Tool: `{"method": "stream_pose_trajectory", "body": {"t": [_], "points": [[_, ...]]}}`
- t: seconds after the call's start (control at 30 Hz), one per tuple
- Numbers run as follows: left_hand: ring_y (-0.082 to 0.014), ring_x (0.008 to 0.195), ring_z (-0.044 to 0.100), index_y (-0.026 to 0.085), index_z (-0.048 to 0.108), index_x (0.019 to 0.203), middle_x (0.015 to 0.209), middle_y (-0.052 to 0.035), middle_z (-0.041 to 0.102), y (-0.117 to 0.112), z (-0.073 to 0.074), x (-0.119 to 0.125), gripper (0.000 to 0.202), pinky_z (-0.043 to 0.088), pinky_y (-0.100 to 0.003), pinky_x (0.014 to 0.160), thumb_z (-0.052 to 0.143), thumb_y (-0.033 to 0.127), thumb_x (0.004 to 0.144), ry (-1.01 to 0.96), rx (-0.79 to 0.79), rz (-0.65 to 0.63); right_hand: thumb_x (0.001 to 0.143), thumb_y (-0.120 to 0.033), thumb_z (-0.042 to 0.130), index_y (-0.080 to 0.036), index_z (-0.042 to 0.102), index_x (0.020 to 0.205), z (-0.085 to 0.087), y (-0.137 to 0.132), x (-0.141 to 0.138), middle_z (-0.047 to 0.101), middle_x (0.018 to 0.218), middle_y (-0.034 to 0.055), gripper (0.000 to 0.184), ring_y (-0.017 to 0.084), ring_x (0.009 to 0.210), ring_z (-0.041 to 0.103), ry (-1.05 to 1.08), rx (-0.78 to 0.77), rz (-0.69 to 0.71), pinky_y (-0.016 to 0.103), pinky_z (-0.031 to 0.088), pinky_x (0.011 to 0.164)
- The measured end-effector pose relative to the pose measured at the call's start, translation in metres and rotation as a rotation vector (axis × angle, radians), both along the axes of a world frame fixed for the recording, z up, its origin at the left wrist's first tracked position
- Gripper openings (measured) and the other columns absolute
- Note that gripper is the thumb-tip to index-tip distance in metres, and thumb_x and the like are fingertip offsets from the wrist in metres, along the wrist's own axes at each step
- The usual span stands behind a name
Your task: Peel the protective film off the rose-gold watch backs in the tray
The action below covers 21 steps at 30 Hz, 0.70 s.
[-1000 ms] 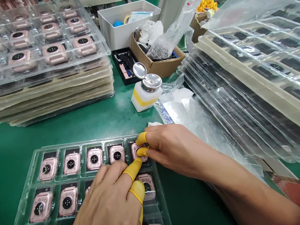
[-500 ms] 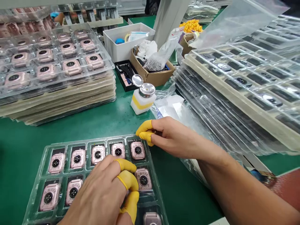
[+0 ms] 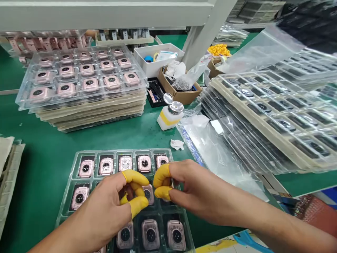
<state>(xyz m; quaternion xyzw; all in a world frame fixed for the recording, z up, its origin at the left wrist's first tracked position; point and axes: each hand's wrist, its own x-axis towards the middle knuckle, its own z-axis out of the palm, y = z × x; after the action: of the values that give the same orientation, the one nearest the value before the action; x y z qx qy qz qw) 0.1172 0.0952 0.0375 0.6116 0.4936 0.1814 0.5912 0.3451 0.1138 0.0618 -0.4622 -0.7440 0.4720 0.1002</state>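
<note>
A clear plastic tray (image 3: 91,153) lies before me, its compartments holding rose-pink smartwatches with round black sensors facing up. Yellow finger cots cover several fingertips on both hands. Over the tray's middle, my left hand (image 3: 116,198) is open, thumb and index finger apart, with nothing visible between them. My right hand (image 3: 189,188) hovers over the tray's right side, fingers curled close to the thumb; whatever they hold, if anything, I cannot make out. A smartwatch (image 3: 149,194) shows between the hands. One smartwatch (image 3: 125,163) in the back row has a bright, shiny sensor area.
A tray stack (image 3: 89,109) of pink watches stands back left, a stack of dark watches (image 3: 252,116) at right. Behind are a pump bottle (image 3: 170,116), white box (image 3: 147,66) and cardboard box (image 3: 184,96). Paper scrap (image 3: 177,144) and plastic bag (image 3: 221,151) lie on the table.
My right hand has moved from the tray's back right corner onto its right side, uncovering the paper scrap. The left hand's fingers have spread. The view has shifted, showing more at left.
</note>
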Motion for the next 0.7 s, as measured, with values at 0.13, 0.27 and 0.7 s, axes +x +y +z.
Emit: {"method": "stream_pose_trajectory", "body": {"t": [0.13, 0.27, 0.7], "points": [[-0.0129, 0.074, 0.065, 0.024, 0.074, 0.1, 0.083, 0.0028, 0.072, -0.003, -0.003, -0.005, 0.024, 0.055, -0.022, 0.066, 0.064, 0.014, 0.08, -0.119, -0.061, 0.056, 0.089, -0.015, 0.059, -0.02, 0.067, 0.08, -0.006, -0.013, -0.002, 0.068, 0.075, -0.0013, 0.014, 0.013, 0.068, 0.059, 0.204, -0.21, -0.173, 0.024, 0.047, 0.062], [-0.0143, 0.08, 0.067, 0.023, 0.077, 0.093, 0.088, 0.0012, 0.075, -0.003, -0.005, -0.008, 0.015, 0.053, -0.022, 0.07, 0.069, 0.018, 0.08, -0.156, -0.191, 0.031, 0.095, -0.025, 0.059, -0.019, 0.07, 0.085, -0.013, -0.03, -0.007, 0.069, 0.075, 0.0008, 0.016, 0.014, 0.067, 0.063, 0.356, -0.237, -0.312, 0.023, 0.052, 0.061], [-0.0131, 0.074, 0.061, 0.026, 0.078, 0.096, 0.087, 0.0038, 0.07, -0.006, -0.005, -0.015, 0.018, 0.046, -0.024, 0.065, 0.065, 0.02, 0.084, -0.09, -0.05, -0.073, 0.092, -0.012, 0.058, -0.025, 0.068, 0.092, -0.026, -0.064, -0.023, 0.064, 0.079, -0.0023, 0.015, 0.012, 0.07, 0.061, 0.2, 0.317, -0.337, 0.021, 0.049, 0.061]]}}
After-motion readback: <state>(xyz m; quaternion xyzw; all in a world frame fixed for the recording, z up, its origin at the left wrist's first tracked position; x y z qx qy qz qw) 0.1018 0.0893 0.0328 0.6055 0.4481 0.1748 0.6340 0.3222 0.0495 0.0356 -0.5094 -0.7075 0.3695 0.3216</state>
